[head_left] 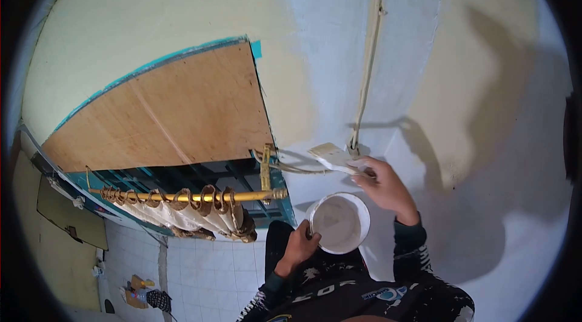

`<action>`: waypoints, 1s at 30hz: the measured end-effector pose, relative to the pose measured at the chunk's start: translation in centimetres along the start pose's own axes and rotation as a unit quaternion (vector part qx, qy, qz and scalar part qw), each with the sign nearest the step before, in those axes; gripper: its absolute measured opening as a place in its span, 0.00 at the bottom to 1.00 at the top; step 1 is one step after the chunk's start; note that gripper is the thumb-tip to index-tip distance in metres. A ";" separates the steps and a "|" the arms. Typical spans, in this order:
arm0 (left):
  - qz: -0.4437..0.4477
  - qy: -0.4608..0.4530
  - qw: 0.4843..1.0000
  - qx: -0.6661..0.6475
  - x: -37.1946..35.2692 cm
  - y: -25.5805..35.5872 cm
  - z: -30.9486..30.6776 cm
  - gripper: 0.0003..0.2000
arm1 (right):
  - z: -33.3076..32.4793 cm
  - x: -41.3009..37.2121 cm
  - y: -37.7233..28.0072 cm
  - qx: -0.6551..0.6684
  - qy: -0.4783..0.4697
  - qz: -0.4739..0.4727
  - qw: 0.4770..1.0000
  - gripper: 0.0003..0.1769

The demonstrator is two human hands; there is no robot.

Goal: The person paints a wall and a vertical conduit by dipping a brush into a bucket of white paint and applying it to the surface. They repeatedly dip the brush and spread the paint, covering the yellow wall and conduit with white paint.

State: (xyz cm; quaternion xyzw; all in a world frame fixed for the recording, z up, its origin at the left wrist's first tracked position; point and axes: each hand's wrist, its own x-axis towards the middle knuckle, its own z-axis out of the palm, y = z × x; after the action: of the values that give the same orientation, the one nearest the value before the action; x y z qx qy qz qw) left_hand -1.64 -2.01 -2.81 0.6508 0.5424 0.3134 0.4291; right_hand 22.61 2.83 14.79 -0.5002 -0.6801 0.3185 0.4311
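My right hand [387,185] is closed round the handle of a wide, flat paintbrush [333,157]. The pale brush head points left and up, close to the wall corner and just above the bucket. In front of my body my left hand [298,245] grips a white bucket [365,208] at its left rim, thumb over the edge. Greyish-white paint [336,222] lies inside it. Behind the brush the wall [339,67] shows a white painted band between cream areas.
A cable conduit [370,55] runs down the corner to a junction near the brush. Left of it are a plywood panel [170,103], a gold curtain rod [206,197] with gathered curtains [200,216], and loose cables [300,170]. Far below, assorted items [142,295] lie on the tiled floor [206,267].
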 end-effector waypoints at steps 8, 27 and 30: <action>0.002 -0.015 1.000 -0.013 1.0 0.3 0.0 0.16 | -2.8 -7.6 1.5 -0.065 -0.133 0.156 0.977 0.17; 0.050 -0.039 0.998 0.030 0.7 1.5 0.4 0.14 | 11.3 -9.1 13.9 -0.333 -0.154 0.125 0.922 0.17; 0.028 -0.048 0.998 0.026 0.8 1.8 0.0 0.13 | 12.3 -9.9 14.3 -0.331 -0.150 0.154 0.919 0.15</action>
State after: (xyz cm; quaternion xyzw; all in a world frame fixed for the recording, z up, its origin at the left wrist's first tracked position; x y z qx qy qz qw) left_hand -0.68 -1.34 -1.20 0.6908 0.5110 0.2793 0.4286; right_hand 18.55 -2.41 -5.48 -0.6595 -0.7176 0.2094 0.0798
